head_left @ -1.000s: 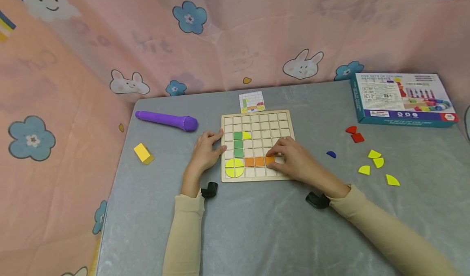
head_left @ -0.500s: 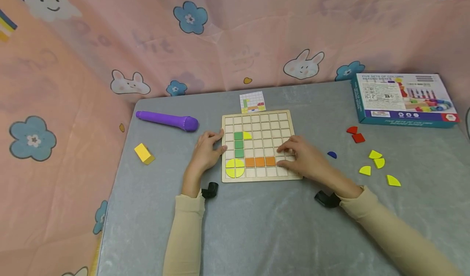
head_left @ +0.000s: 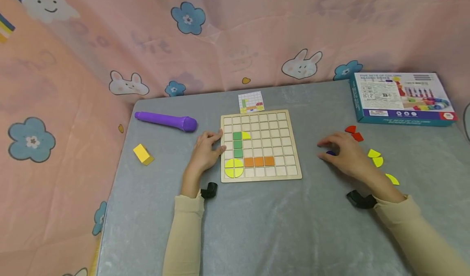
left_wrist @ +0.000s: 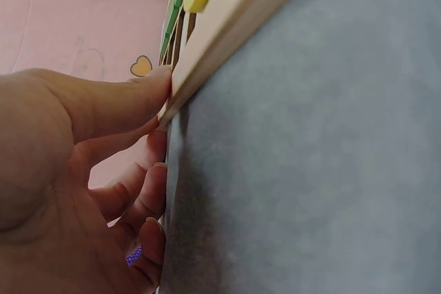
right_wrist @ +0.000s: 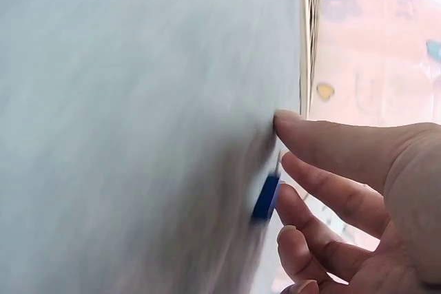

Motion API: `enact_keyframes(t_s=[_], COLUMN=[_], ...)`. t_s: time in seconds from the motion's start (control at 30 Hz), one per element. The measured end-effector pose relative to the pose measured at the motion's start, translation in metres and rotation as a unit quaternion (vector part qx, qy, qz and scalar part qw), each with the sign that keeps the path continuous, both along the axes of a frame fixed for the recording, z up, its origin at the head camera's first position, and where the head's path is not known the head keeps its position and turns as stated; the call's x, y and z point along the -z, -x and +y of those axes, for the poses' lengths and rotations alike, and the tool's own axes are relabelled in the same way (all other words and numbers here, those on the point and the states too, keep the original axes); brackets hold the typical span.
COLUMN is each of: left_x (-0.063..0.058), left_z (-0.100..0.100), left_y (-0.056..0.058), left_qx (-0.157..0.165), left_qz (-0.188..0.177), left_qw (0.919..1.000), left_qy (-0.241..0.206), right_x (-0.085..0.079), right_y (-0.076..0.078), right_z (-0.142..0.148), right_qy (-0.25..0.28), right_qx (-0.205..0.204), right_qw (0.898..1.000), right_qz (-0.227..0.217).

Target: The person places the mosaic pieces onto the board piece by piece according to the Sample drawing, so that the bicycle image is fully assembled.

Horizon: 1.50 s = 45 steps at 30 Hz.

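A wooden grid board [head_left: 261, 126] lies on the table, bearing green squares [head_left: 238, 144], orange squares [head_left: 258, 162] and yellow quarter circles [head_left: 234, 168]. My left hand [head_left: 205, 149] rests against the board's left edge, thumb and fingertips touching the rim in the left wrist view. To the right of the board, my right hand [head_left: 349, 155] reaches over a dark blue half-circle piece [head_left: 331, 153]. In the right wrist view this blue piece [right_wrist: 266, 199] lies near the fingertips, thumb and fingers apart; contact is hard to tell.
Red pieces [head_left: 357, 137] and yellow quarter circles [head_left: 377, 162] lie around the right hand. A pattern card [head_left: 251, 102] sits behind the board. A purple microphone [head_left: 166, 121] and a yellow block [head_left: 143, 154] are at left, a box [head_left: 405, 99] at back right.
My right hand has let go of the rightmost orange square, left in its cell on the board, and moved right to the blue half circle. The left hand stays at the board's edge.
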<state>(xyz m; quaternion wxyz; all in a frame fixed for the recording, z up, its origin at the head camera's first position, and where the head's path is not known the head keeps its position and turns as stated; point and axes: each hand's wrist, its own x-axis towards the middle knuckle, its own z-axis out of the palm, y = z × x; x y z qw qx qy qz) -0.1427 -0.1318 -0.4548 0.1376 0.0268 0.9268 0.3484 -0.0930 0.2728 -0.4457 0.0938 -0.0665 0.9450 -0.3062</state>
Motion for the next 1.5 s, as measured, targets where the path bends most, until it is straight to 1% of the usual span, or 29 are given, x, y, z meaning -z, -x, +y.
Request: enact_keyframes(t_s=[0.07, 0.27, 0.33, 0.43, 0.53, 0.6, 0.7, 0.83, 0.93, 1.1, 1.2, 1.4, 1.5], left_x=[0.000, 0.002, 0.002, 0.002, 0.002, 0.002, 0.003, 0.002, 0.001, 0.000, -0.001, -0.002, -0.002], left_z=[0.000, -0.001, -0.001, -0.001, -0.001, -0.001, -0.001, -0.001, 0.000, 0.000, 0.000, 0.001, 0.001], left_y=[0.000, -0.001, -0.001, -0.001, -0.001, -0.001, -0.001, -0.001, -0.001, 0.000, 0.000, 0.000, 0.000], left_qx=[-0.002, -0.005, -0.003, -0.002, -0.001, -0.001, -0.002, -0.003, -0.002, 0.000, 0.000, 0.000, 0.000], left_qz=[-0.001, -0.002, -0.001, 0.001, 0.002, 0.001, -0.001, -0.002, -0.003, -0.003, -0.001, -0.002, -0.002], left_qw=[1.0000, 1.0000, 1.0000, 1.0000, 1.0000, 1.0000, 1.0000, 1.0000, 1.0000, 1.0000, 1.0000, 1.0000, 1.0000], left_qy=[0.000, -0.001, 0.000, 0.000, 0.001, 0.001, 0.000, 0.000, -0.002, -0.007, -0.006, -0.003, -0.002], right_x=[0.000, 0.003, 0.005, 0.005, 0.004, 0.002, -0.002, -0.003, -0.004, -0.006, -0.005, 0.001, 0.003], right_y=[-0.002, -0.008, -0.009, -0.009, -0.008, -0.008, -0.008, -0.008, -0.008, -0.009, -0.009, -0.011, -0.012], right_z=[0.007, 0.022, 0.024, 0.025, 0.020, 0.012, -0.005, -0.033, -0.058, -0.096, -0.113, -0.134, -0.140], right_qy=[-0.006, -0.006, -0.007, -0.009, -0.013, -0.008, 0.016, 0.039, 0.054, 0.092, 0.107, 0.097, 0.087], right_qx=[0.007, 0.013, 0.014, 0.017, 0.022, 0.022, 0.008, -0.013, -0.026, -0.061, -0.080, -0.099, -0.106], right_qw=[1.000, 0.999, 0.999, 0.998, 0.998, 0.998, 0.998, 0.994, 0.993, 0.991, 0.990, 0.990, 0.991], right_qz=[0.004, 0.045, 0.050, 0.057, 0.061, 0.058, 0.060, 0.097, 0.103, 0.070, 0.052, 0.009, 0.008])
